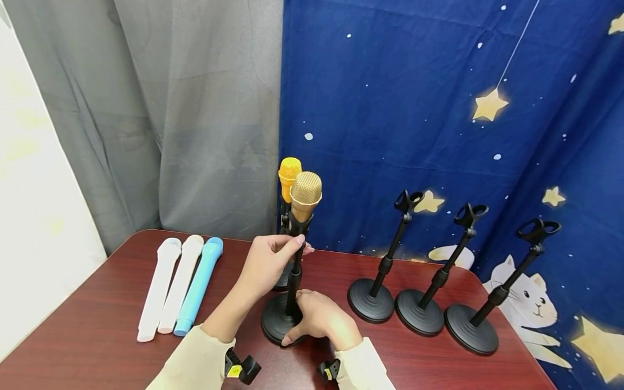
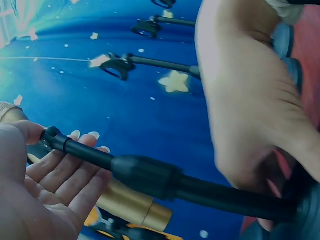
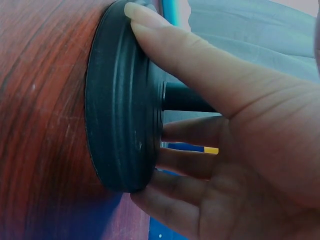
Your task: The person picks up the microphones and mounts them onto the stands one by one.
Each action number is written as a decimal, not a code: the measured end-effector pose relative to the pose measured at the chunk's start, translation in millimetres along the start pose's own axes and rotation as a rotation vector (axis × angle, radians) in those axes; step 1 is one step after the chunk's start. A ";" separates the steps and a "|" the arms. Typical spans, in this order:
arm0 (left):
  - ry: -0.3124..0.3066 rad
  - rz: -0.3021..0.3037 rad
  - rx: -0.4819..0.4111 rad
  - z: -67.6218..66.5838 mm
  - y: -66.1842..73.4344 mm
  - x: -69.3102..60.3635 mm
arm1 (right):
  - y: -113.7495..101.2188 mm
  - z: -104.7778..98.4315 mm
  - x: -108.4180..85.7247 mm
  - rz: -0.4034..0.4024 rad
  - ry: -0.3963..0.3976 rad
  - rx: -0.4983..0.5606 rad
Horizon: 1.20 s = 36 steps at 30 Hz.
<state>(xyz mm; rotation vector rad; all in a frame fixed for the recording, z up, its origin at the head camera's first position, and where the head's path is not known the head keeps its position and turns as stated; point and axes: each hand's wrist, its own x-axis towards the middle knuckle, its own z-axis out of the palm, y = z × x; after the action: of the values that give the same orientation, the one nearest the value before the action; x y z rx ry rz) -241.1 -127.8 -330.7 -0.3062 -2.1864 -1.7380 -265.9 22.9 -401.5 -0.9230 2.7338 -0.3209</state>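
A gold microphone [image 1: 306, 190] sits upright in the clip of a black microphone stand [image 1: 294, 281] near the table's front middle. My left hand [image 1: 267, 261] holds the stand just below the clip. In the left wrist view its thumb presses the clip joint, and the other fingers lie behind the pole. Low down, my right hand [image 1: 323, 318] grips the round base [image 3: 120, 110], thumb on the top near one edge and fingers on the far side of the pole. Directly behind stands a yellow microphone [image 1: 290, 169] on another stand, partly hidden.
Two white microphones [image 1: 160, 290] and a blue microphone [image 1: 200, 287] lie side by side on the left of the reddish table [image 1: 88, 325]. Three black stands with bare clips [image 1: 374, 298] line the right side. Grey and blue curtains [image 1: 390, 108] hang behind the table.
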 end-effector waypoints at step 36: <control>0.089 0.084 0.264 22.8 -56.2 -29.8 | 1.7 1.5 -5.6 -0.053 0.058 0.057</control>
<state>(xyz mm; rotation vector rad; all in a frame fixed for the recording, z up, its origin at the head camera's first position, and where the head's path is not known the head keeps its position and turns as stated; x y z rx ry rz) -237.1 -117.6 -397.4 -0.2459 -2.2686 -1.3724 -262.1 27.5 -402.6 -0.9869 2.7404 -0.4399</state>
